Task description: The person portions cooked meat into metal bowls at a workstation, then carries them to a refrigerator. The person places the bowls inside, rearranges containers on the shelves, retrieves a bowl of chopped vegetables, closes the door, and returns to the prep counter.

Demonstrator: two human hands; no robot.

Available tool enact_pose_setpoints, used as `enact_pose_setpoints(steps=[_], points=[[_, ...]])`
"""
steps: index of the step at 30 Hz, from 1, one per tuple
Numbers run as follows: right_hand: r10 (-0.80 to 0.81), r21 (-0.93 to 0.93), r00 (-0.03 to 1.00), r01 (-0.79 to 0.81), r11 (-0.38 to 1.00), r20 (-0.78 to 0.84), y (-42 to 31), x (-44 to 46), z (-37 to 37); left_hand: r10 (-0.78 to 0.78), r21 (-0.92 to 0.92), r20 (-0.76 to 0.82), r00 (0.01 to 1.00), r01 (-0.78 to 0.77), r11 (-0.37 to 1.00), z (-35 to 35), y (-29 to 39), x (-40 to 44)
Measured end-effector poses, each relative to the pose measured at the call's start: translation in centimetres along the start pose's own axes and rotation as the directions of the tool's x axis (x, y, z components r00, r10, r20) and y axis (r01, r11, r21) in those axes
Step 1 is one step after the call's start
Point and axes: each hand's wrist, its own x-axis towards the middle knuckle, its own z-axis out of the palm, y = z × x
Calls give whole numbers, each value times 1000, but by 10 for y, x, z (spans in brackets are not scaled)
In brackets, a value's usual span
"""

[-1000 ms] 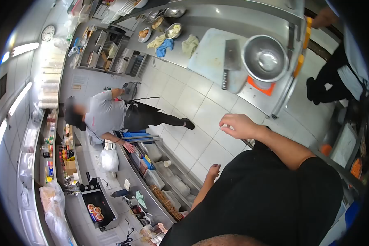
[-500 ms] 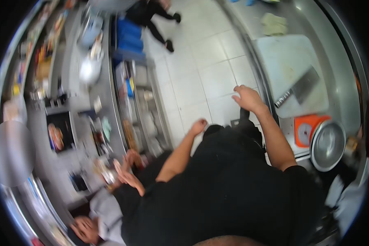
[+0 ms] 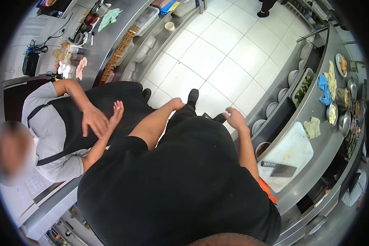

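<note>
My left hand (image 3: 177,103) hangs low over the tiled floor beside my leg, its fingers curled in with nothing showing in them. On the other side, my right hand (image 3: 235,119) hangs in the air with thumb and fingers apart, holding nothing. The steel counter to its right carries a white cutting board (image 3: 299,147). A cleaver (image 3: 283,170) lies flat on that board, its handle towards my right forearm. Neither hand touches the board or cleaver. A light green cloth (image 3: 312,128) lies at the board's far edge.
A co-worker in a grey shirt and black apron (image 3: 123,102) stands close on my left, hands together. Stacked plates (image 3: 271,108) sit on the shelf under the right counter. Bowls of food (image 3: 342,98) and a blue cloth (image 3: 324,90) stand farther along. Another person's shoe (image 3: 263,14) shows far ahead.
My view has swung to the right along the aisle. The co-worker now shows more fully on my left. The orange scale and steel bowl are mostly hidden behind my arm and body.
</note>
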Motion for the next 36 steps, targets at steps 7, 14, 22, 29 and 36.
enact_pose_setpoints(steps=[7, 14, 22, 29, 36], points=[[-115, 32, 992, 117, 993, -57, -48, 60, -27, -94, -149, -122, 988, 75, 986, -22, -41, 6], [-95, -20, 995, 95, 995, 8, -4, 76, -30, -38, -182, -186, 982, 4, 983, 6, 0, 11], [-20, 201, 982, 58, 978, -185, 27, 17, -71, 164, 90, -43, 986, -159, 983, 40, 36, 12], [133, 311, 774, 87, 946, -619, 24, -82, -152, 217, 105, 26, 976, -219, 970, 12, 26, 72], [318, 364, 408, 38, 931, -856, 56, -192, -161, 224, 37, 30, 974, -225, 974, -30, 99, 72]])
